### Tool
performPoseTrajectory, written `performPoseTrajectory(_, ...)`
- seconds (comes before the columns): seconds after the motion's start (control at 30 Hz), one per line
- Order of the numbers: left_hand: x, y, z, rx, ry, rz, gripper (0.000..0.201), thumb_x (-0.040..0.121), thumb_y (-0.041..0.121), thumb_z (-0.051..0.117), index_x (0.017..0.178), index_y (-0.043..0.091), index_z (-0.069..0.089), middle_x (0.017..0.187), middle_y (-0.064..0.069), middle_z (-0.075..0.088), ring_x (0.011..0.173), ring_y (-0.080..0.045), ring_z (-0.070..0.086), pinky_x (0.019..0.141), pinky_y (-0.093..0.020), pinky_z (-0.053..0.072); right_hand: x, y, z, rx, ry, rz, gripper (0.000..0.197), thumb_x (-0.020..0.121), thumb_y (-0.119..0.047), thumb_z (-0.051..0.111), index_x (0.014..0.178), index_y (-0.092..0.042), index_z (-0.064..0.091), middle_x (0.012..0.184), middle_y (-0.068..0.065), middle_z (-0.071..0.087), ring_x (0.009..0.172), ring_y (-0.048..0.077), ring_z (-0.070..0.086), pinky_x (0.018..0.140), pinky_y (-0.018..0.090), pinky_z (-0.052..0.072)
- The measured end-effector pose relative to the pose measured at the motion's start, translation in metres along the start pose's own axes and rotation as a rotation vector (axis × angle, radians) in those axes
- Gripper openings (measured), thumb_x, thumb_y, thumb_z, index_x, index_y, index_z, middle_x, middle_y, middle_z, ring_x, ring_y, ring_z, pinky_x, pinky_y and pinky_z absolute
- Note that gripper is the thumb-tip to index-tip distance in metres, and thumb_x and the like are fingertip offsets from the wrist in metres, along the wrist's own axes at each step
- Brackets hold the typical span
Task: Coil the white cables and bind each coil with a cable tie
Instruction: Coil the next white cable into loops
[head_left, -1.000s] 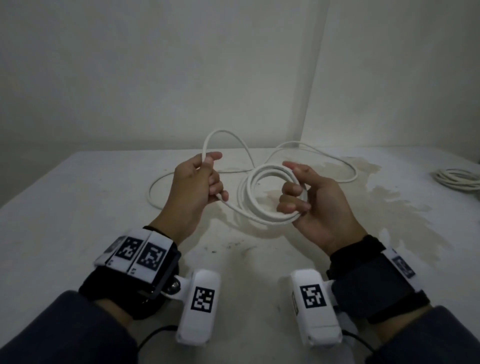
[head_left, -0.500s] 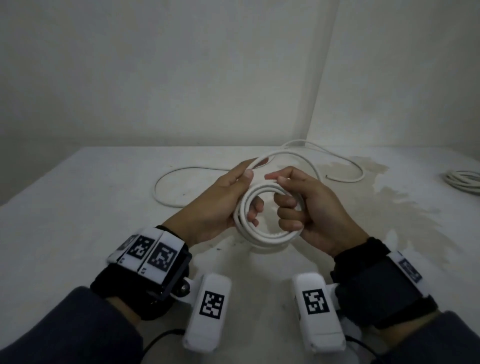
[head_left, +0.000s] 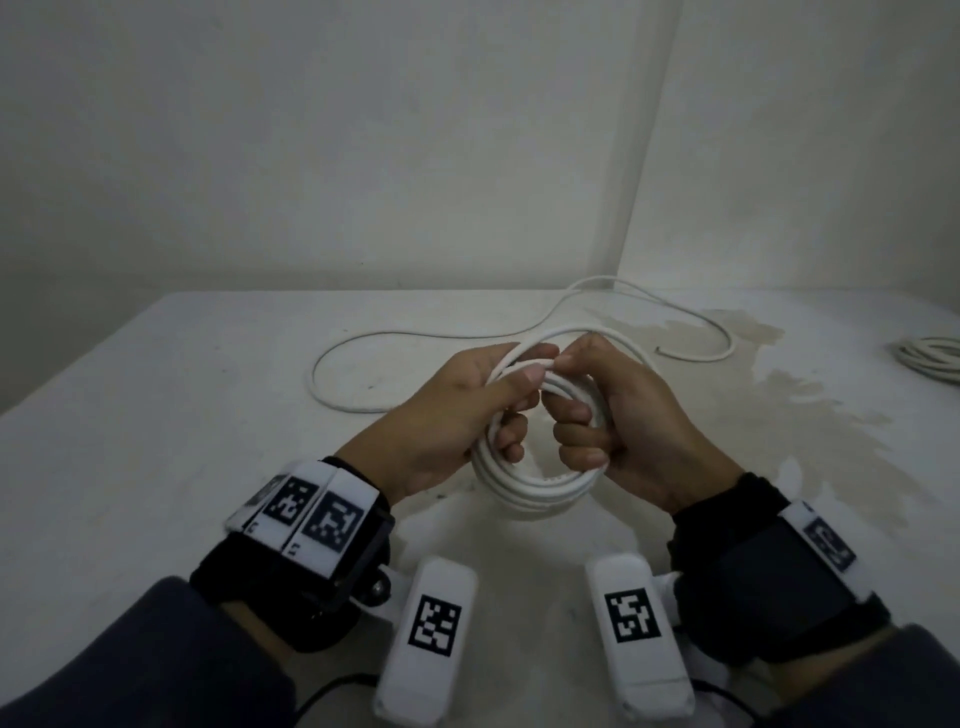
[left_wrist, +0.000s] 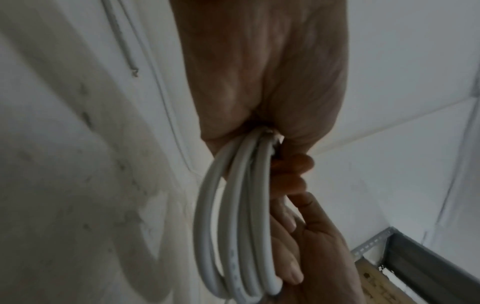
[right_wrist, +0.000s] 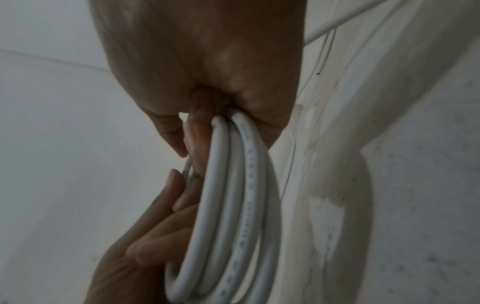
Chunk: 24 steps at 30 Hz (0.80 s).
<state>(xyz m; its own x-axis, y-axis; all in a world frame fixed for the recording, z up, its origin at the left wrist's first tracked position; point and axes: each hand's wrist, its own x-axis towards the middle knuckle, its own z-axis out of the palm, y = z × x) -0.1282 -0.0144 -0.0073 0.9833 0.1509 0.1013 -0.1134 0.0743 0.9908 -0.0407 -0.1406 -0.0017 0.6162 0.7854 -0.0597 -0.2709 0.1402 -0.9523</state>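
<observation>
While both hands hold it up over the table (head_left: 156, 415), the coil (head_left: 535, 488) hangs between them, just above the tabletop. The coil is a ring of a few white loops lying side by side. The left hand (head_left: 452, 415) is on the left side of the coil. Its fingers curl through the ring, and its thumb presses a loop down on top. The right hand (head_left: 639, 421) is on the right side of the coil. Its fingers (head_left: 576, 441) are curled tight round the loops, and its thumb meets the left thumb at the top of the coil. In the wrist views the loops run out from under each palm, packed close together.

From the top of the coil, the loose cable (head_left: 363, 353) runs away across the table. It bends in a wide curve to the left of the coil and then swings far behind it, ending to the right. Well to the right of the coil, at the table's edge, lies a second coil (head_left: 930, 358). A big pale stain (head_left: 810, 405) marks the table to the right of the coil.
</observation>
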Motion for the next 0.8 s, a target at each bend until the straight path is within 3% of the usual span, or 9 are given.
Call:
performPoseTrajectory(0.13, 0.000, 0.004, -0.002, -0.150, 0.016, -0.062, 0.028, 0.098, 0.010, 0.043, 0.125, 0.008, 0.051, 0.060, 0.003, 0.038, 0.040, -0.003, 0.027, 0.038, -0.013, 0.028, -0.001, 0.001, 0.003, -0.024, 0.030, -0.095, 0.029, 0.095, -0.009, 0.043, 0.070, -0.019, 0.034, 0.049, 0.003, 0.033, 0.033, 0.009, 0.022, 0.035, 0.014, 0.021)
performPoseTrajectory(0.27, 0.003, 0.006, 0.003, 0.095, 0.070, -0.023, 0.021, 0.097, 0.020, 0.050, 0.112, 0.009, 0.058, 0.055, 0.006, 0.034, 0.041, -0.004, 0.024, 0.037, -0.015, 0.024, -0.003, -0.001, 0.005, -0.034, 0.032, -0.133, 0.032, 0.094, -0.005, 0.045, 0.068, -0.018, 0.030, 0.050, 0.004, 0.042, 0.030, 0.008, 0.030, 0.035, 0.015, 0.019)
performPoseTrajectory(0.33, 0.003, 0.005, 0.002, 0.167, 0.090, 0.008, 0.022, 0.095, 0.022, 0.053, 0.101, 0.003, 0.061, 0.055, 0.003, 0.036, 0.040, -0.005, 0.025, 0.037, -0.016, 0.024, -0.002, 0.001, 0.005, -0.054, 0.054, -0.135, 0.030, 0.092, -0.005, 0.047, 0.068, -0.016, 0.034, 0.057, 0.011, 0.047, 0.032, 0.009, 0.038, 0.037, 0.018, 0.027)
performPoseTrajectory(0.43, 0.002, 0.007, -0.003, 0.269, 0.104, -0.004, 0.022, 0.096, 0.020, 0.054, 0.086, 0.001, 0.060, 0.050, 0.005, 0.035, 0.039, -0.006, 0.025, 0.037, -0.017, 0.024, 0.002, 0.004, 0.001, -0.054, 0.082, -0.119, 0.020, 0.093, -0.017, 0.053, 0.075, -0.010, 0.054, 0.070, 0.014, 0.058, 0.051, 0.017, 0.054, 0.058, 0.032, 0.046)
performPoseTrajectory(0.53, 0.001, 0.012, -0.005, 0.380, 0.058, -0.025, 0.020, 0.094, 0.022, 0.057, 0.080, 0.009, 0.059, 0.048, 0.007, 0.034, 0.039, -0.006, 0.028, 0.037, -0.017, 0.027, 0.006, 0.005, -0.008, -0.041, 0.157, -0.059, 0.031, 0.089, -0.045, 0.059, 0.101, -0.018, 0.069, 0.087, 0.008, 0.059, 0.075, 0.018, 0.055, 0.075, 0.032, 0.047)
performPoseTrajectory(0.63, -0.002, 0.017, -0.004, 0.483, 0.031, -0.014, 0.019, 0.092, 0.026, 0.060, 0.079, 0.013, 0.062, 0.051, 0.003, 0.037, 0.041, -0.007, 0.033, 0.038, -0.018, 0.032, 0.009, 0.002, -0.010, 0.181, 0.203, -0.108, 0.029, 0.092, -0.042, 0.057, 0.092, -0.019, 0.076, 0.079, 0.001, 0.050, 0.065, 0.011, 0.048, 0.062, 0.021, 0.045)
performPoseTrajectory(0.7, -0.003, 0.017, -0.005, 0.487, 0.025, -0.007, 0.025, 0.091, 0.026, 0.061, 0.084, 0.003, 0.063, 0.051, 0.003, 0.036, 0.041, -0.007, 0.032, 0.039, -0.017, 0.033, 0.009, 0.000, -0.010, 0.265, 0.205, -0.188, 0.029, 0.095, -0.032, 0.054, 0.086, -0.011, 0.073, 0.069, -0.001, 0.055, 0.058, 0.007, 0.052, 0.051, 0.016, 0.044)
performPoseTrajectory(0.8, -0.002, 0.015, -0.004, 0.482, 0.020, -0.003, 0.037, 0.089, 0.027, 0.063, 0.094, -0.010, 0.060, 0.049, 0.008, 0.036, 0.041, -0.005, 0.031, 0.039, -0.016, 0.032, 0.009, -0.002, -0.012, 0.229, 0.235, -0.302, 0.025, 0.094, -0.026, 0.055, 0.086, -0.009, 0.071, 0.066, -0.002, 0.061, 0.061, 0.005, 0.056, 0.055, 0.013, 0.047)
